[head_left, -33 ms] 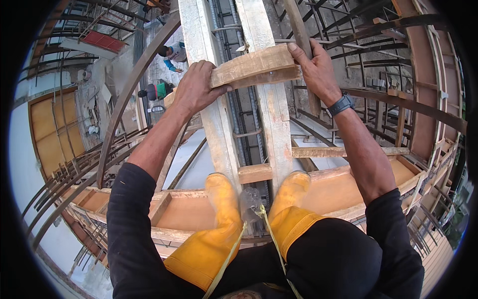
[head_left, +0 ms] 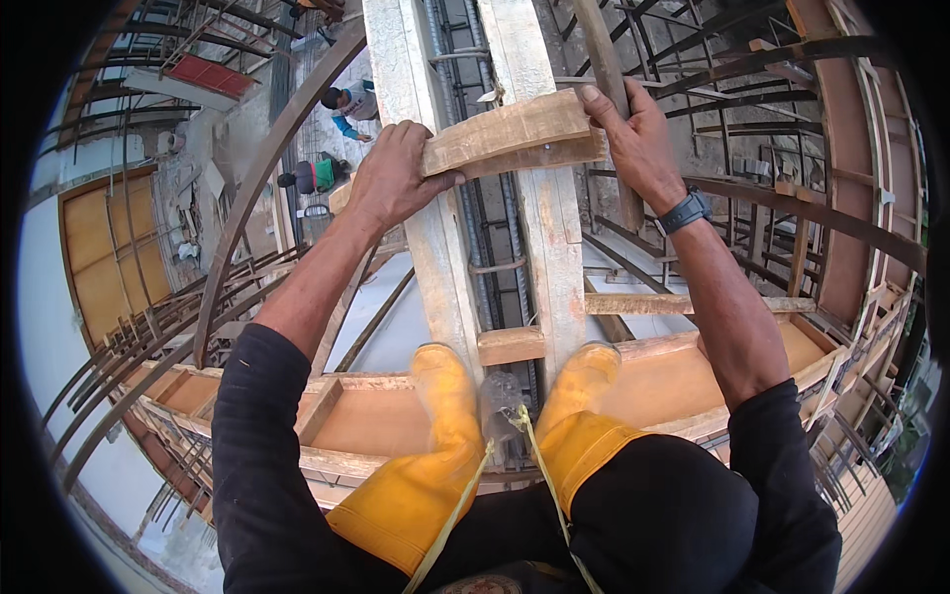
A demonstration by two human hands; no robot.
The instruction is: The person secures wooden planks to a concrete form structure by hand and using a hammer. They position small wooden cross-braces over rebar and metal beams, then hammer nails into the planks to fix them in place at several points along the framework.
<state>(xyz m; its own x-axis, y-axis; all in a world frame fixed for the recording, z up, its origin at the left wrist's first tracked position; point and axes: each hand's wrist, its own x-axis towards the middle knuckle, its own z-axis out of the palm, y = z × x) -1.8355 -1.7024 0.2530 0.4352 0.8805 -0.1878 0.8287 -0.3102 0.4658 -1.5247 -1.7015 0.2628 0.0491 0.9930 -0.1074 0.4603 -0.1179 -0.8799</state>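
A short piece of timber (head_left: 510, 134), seemingly two pieces lapped together, lies crosswise over two pale formwork boards. My left hand (head_left: 396, 176) is closed around its left end, thumb along the near edge. At the other end, my right hand (head_left: 643, 147), with a dark watch (head_left: 683, 210) on the wrist, grips it with the thumb on top; those fingers are partly hidden. The left formwork board (head_left: 435, 262) and right formwork board (head_left: 554, 233) flank a channel with steel rebar (head_left: 478, 223). Nearer me, a small wooden block (head_left: 511, 345) bridges the same channel.
My yellow boots (head_left: 442, 391) stand at the near end of the boards. A wooden pole (head_left: 602, 49) rises beside my right hand. Wooden formwork troughs (head_left: 371, 421) run to both sides. Far below left, people (head_left: 315, 176) work among poles and a red panel (head_left: 210, 75).
The view has shifted slightly, so the boards and my hands appear a little farther right. My grip on the timber looks the same.
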